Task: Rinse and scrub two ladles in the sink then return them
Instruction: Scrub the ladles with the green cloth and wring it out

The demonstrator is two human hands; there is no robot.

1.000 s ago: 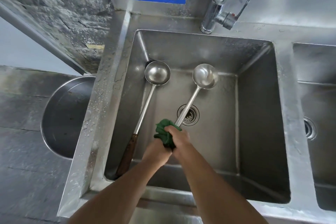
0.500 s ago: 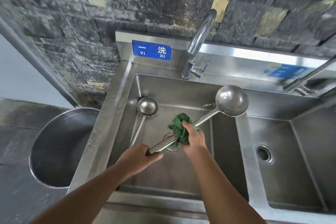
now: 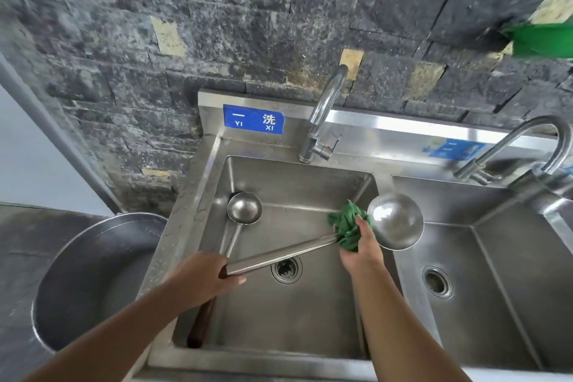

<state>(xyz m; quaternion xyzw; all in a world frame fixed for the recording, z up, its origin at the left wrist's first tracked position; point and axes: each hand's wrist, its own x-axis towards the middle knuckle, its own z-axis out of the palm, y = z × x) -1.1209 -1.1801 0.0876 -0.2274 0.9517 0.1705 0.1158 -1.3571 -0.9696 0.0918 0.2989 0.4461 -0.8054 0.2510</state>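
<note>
Ladle scrubbed over the sink [image 3: 310,313].
The left hand [image 3: 204,279] grips the handle of the raised ladle [image 3: 395,222]; the right hand [image 3: 361,246] clutches a green cloth [image 3: 347,225] round its neck. The second ladle [image 3: 244,207] lies in the basin.

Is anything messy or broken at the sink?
Nothing looks broken or spilled. One small oddity: the held ladle sticks its bowl out past the left basin, over the divider. The left hand grips its handle, the right hand holds a green cloth on it. The other ladle lies in the basin.
</note>
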